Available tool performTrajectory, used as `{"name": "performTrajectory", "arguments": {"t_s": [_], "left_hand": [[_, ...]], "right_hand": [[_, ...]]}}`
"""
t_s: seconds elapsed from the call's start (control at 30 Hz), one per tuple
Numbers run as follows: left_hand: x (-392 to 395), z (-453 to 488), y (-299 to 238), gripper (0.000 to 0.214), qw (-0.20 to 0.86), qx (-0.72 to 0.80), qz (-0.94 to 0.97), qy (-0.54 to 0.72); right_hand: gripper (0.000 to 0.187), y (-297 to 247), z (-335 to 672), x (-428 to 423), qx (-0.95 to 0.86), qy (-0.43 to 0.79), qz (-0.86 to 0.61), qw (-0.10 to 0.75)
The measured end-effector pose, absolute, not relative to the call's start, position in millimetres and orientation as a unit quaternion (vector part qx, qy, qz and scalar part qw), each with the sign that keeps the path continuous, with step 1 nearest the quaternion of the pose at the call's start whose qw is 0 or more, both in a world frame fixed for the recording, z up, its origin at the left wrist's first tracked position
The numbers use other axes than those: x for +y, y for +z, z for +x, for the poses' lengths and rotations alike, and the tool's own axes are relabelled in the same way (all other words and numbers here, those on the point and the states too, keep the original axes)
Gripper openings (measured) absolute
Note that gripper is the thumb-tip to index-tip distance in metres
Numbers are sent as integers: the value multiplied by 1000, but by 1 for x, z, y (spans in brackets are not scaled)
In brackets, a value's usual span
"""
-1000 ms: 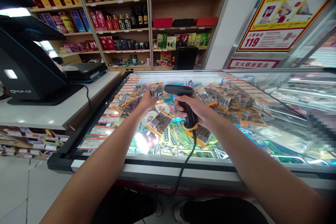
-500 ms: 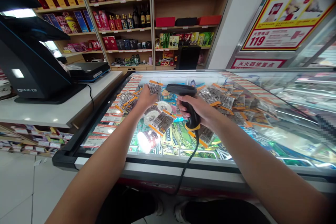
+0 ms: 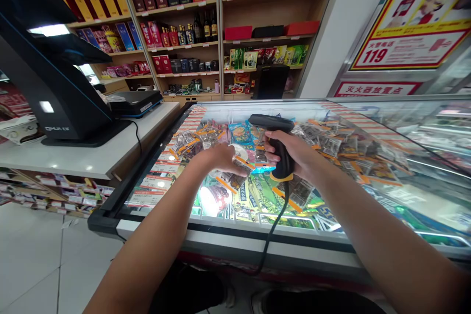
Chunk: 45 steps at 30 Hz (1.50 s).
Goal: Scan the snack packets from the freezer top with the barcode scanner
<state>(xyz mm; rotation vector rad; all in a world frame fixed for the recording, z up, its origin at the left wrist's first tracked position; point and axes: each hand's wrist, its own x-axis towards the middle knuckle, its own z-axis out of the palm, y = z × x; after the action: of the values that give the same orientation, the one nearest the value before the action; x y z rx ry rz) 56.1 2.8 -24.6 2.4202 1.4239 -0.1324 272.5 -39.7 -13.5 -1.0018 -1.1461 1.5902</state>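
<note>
My right hand (image 3: 294, 154) is closed round the grip of a black barcode scanner (image 3: 272, 125), whose head points left over the pile. Its black cable (image 3: 274, 225) hangs down over the front of the freezer. My left hand (image 3: 219, 159) lies palm down on the glass lid, just left of the scanner, with its fingers bent over a small clear packet with an orange strip (image 3: 241, 161). Several more such packets (image 3: 324, 142) lie scattered across the glass.
The chest freezer (image 3: 235, 240) with its sliding glass lid stands right before me, with bright wrappers inside. To the left is a white counter (image 3: 84, 159) with a black till screen (image 3: 55, 93). Wooden shelves of boxes and bottles (image 3: 206, 24) fill the back wall.
My left hand, which held a packet up before the scanner head, has dropped to the pile and now rests on another packet. The scanner has stayed in my right hand.
</note>
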Motion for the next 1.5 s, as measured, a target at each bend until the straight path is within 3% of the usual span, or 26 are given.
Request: {"name": "performTrajectory", "arguments": {"t_s": [0.07,0.13,0.27,0.37,0.5,0.83,0.93,1.03,1.13,1.2,1.33,1.4,1.5], "left_hand": [[-1,58,-24,69,177,494,849,-56],[1,57,-26,54,208,494,844,-13],[23,54,-36,20,220,523,793,221],[43,54,-46,23,214,523,719,404],[55,55,-53,25,272,515,640,501],[62,51,-56,25,254,528,628,512],[57,39,-51,23,161,586,660,441],[42,32,-43,38,-17,647,699,304],[29,44,-44,41,-124,634,715,267],[24,63,-51,36,-64,592,749,291],[22,113,-73,40,247,522,754,314],[23,131,-81,41,278,523,739,320],[25,140,-85,24,295,520,712,367]], "right_hand": [[14,-12,272,-41,-459,643,-412,453],[14,-11,271,-41,-460,639,-418,453],[16,-12,269,-42,-468,641,-407,452],[18,-14,270,-42,-469,653,-393,446],[19,-19,272,-41,-493,660,-372,427],[23,-16,271,-45,-505,664,-371,408],[18,-13,275,-43,-482,666,-363,439],[19,-8,281,-41,-438,662,-361,489],[18,-3,285,-38,-369,664,-360,542],[18,0,286,-36,-339,658,-359,569],[20,0,287,-33,-339,649,-359,579],[20,-3,288,-32,-353,649,-362,569],[21,-7,287,-31,-363,650,-364,560]]}}
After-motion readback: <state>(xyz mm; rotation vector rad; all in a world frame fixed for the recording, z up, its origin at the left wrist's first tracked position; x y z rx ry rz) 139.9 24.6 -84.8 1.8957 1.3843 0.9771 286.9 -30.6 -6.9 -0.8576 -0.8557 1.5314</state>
